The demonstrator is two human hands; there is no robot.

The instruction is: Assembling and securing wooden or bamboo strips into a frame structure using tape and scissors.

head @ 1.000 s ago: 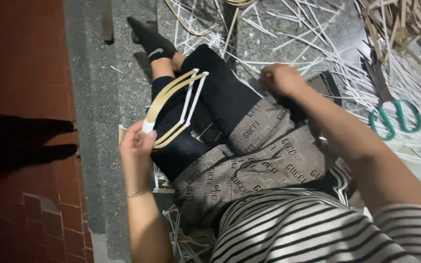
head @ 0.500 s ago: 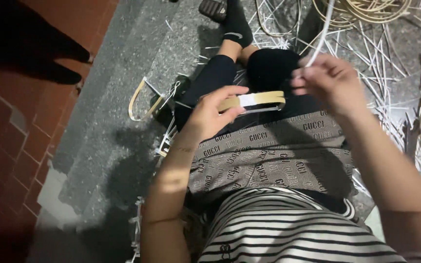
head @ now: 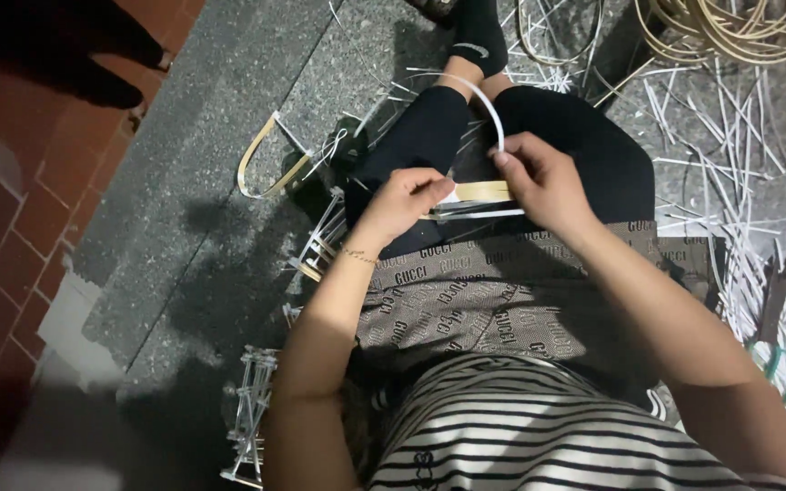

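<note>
Two hands were on one small bundle of flat cane strips [head: 477, 194], held over the lap just above the knees. The left hand [head: 402, 202] had its grip pinched shut on the left end of the bundle, thumb on top. The right hand [head: 546, 182] was closed around the right end, and its fingers also nipped a thin white strip [head: 488, 105] that arched up from the bundle and curved back toward the legs.

If you ask me, doing this bit well came down to keeping the flat strips stacked square with the left pinch, so they didn't fan out, and feeding the white strip in a smooth curve with no kink. Holding it low and close to the lap looked sensible.

Around that: a bent tan loop of cane [head: 261, 164] lay on the grey stone floor [head: 202, 209] to the left, apart from the hands. White offcuts [head: 684, 136] were scattered all over the floor on the right, and coils of cane [head: 739, 32] sat at the top right.

As for containers, none showed, only a small white lattice frame [head: 252, 414] near the left hip, with nothing in it as far as I could tell.
</note>
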